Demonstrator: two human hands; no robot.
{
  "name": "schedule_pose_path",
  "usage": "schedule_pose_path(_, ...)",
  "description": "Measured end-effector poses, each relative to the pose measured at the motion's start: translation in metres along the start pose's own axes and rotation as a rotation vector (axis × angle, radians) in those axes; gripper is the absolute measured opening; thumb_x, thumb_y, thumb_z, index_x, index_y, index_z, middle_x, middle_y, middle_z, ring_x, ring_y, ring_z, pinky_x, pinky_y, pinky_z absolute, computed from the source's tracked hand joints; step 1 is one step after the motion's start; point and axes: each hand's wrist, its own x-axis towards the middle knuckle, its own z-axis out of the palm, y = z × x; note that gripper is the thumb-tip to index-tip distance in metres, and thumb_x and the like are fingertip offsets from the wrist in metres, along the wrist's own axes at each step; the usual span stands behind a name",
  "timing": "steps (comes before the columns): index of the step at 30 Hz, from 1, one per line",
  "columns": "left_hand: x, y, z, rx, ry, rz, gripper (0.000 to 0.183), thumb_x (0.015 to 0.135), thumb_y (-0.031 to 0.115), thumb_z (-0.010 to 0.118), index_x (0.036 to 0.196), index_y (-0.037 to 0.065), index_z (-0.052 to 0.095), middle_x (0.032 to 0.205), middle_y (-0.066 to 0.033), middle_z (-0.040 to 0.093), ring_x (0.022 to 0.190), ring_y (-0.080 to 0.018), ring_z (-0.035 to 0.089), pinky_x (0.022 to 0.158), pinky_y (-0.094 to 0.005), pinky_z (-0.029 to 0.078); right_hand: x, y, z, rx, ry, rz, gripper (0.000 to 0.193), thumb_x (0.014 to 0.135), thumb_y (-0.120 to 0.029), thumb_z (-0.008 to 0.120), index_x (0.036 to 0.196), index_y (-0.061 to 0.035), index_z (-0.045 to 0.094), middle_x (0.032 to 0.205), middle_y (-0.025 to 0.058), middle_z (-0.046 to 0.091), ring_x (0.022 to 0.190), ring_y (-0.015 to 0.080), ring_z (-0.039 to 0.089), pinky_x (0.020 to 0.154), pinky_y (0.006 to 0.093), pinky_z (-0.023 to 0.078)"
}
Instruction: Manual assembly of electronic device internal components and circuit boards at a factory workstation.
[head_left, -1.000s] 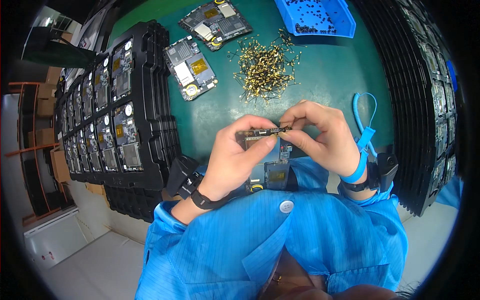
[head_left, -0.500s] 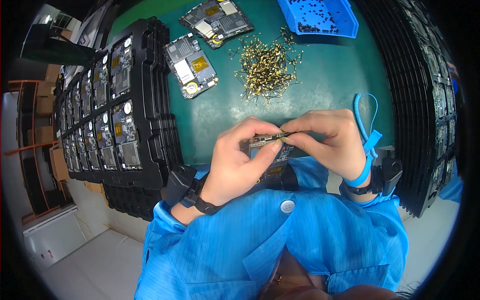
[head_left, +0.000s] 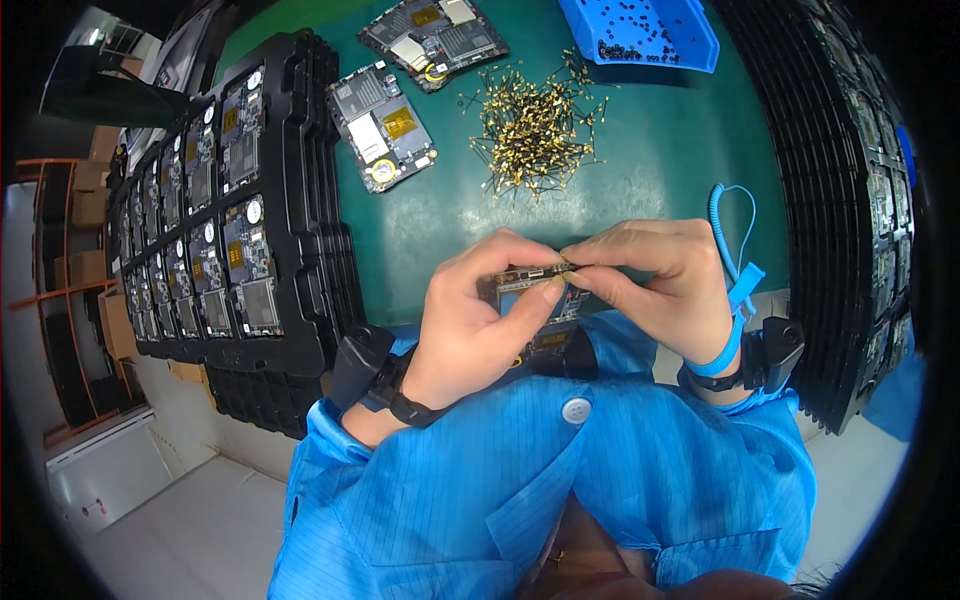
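My left hand [head_left: 478, 312] is closed on a circuit board [head_left: 530, 275], thumb on the near side and fingers on the far side. The board is tilted up so that its narrow edge with small connectors faces me. My right hand [head_left: 655, 280] pinches with thumb and forefinger at the board's right end. What lies between those fingertips is too small and covered to make out. Beyond my hands, a loose pile of short black leads with gold-coloured ends [head_left: 535, 130] lies on the green mat [head_left: 440, 225]. Below my hands, part of another circuit board [head_left: 550, 342] shows near my lap.
Several circuit boards [head_left: 385, 130] lie at the back left of the mat. A blue bin [head_left: 640, 30] with small black rings stands at the back right. Stacked black trays [head_left: 300, 200] of boards rise at left, more trays [head_left: 800, 180] at right. A coiled blue wrist-strap cord [head_left: 716, 215] runs from my right wrist.
My hands have stayed nearly in place, with the right fingertips drawn slightly tighter at the board's end. A thin dark strand seen by those fingers earlier no longer shows.
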Motion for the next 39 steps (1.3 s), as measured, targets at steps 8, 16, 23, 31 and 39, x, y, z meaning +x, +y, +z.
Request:
schedule_pose_path(8, 0.0001, 0.0044, -0.0005, -0.028, -0.007, -0.083, 0.016, 0.074, 0.0, 0.059, 0.089, -0.002, 0.056, 0.085, -0.0054, 0.057, 0.08, -0.0095, 0.052, 0.071, -0.0236, 0.042, -0.0002, -0.0024, -0.0008, -0.02, -0.004, 0.009, 0.012, 0.068, -0.003, 0.063, 0.08, -0.0037, 0.064, 0.065, 0.0107, 0.059, 0.055, 0.0211, 0.058, 0.048, 0.0271, 0.044)
schedule_pose_path(16, 0.0001, 0.0059, 0.0018, -0.066, 0.001, -0.086, 0.015, 0.075, 0.001, 0.058, 0.09, -0.002, 0.055, 0.083, -0.0042, 0.057, 0.079, -0.0087, 0.052, 0.071, -0.0229, 0.042, 0.0003, -0.0036, -0.0021, -0.042, -0.003, 0.01, 0.013, 0.067, -0.004, 0.064, 0.08, -0.0043, 0.065, 0.065, 0.0108, 0.06, 0.054, 0.0206, 0.058, 0.048, 0.0268, 0.044)
schedule_pose_path(23, 0.0011, 0.0056, 0.0004, -0.063, -0.013, -0.077, 0.015, 0.076, 0.002, 0.059, 0.09, -0.002, 0.055, 0.082, -0.0039, 0.056, 0.078, -0.0078, 0.051, 0.07, -0.0227, 0.042, 0.0031, -0.0024, -0.0043, -0.03, -0.021, 0.019, 0.013, 0.066, -0.004, 0.064, 0.079, -0.0044, 0.065, 0.063, 0.0107, 0.059, 0.053, 0.0203, 0.058, 0.048, 0.0268, 0.044)
schedule_pose_path(31, 0.0008, 0.0037, 0.0001, -0.079, -0.027, -0.073, 0.015, 0.076, 0.001, 0.058, 0.09, -0.002, 0.054, 0.083, -0.0037, 0.056, 0.078, -0.0075, 0.051, 0.069, -0.0222, 0.042, 0.0032, -0.0032, -0.0045, -0.036, -0.03, 0.011, 0.012, 0.067, -0.003, 0.064, 0.079, -0.0037, 0.065, 0.063, 0.0102, 0.06, 0.053, 0.0208, 0.058, 0.048, 0.0268, 0.044)
schedule_pose_path(39, 0.0005, 0.0051, 0.0018, -0.103, -0.045, -0.064, 0.015, 0.077, 0.001, 0.058, 0.091, -0.002, 0.054, 0.084, -0.0041, 0.057, 0.08, -0.0077, 0.051, 0.07, -0.0222, 0.042, 0.0038, -0.0041, -0.0078, 0.01, -0.05, 0.045, 0.01, 0.066, -0.003, 0.064, 0.076, -0.002, 0.065, 0.068, 0.0092, 0.062, 0.057, 0.02, 0.059, 0.052, 0.026, 0.046)
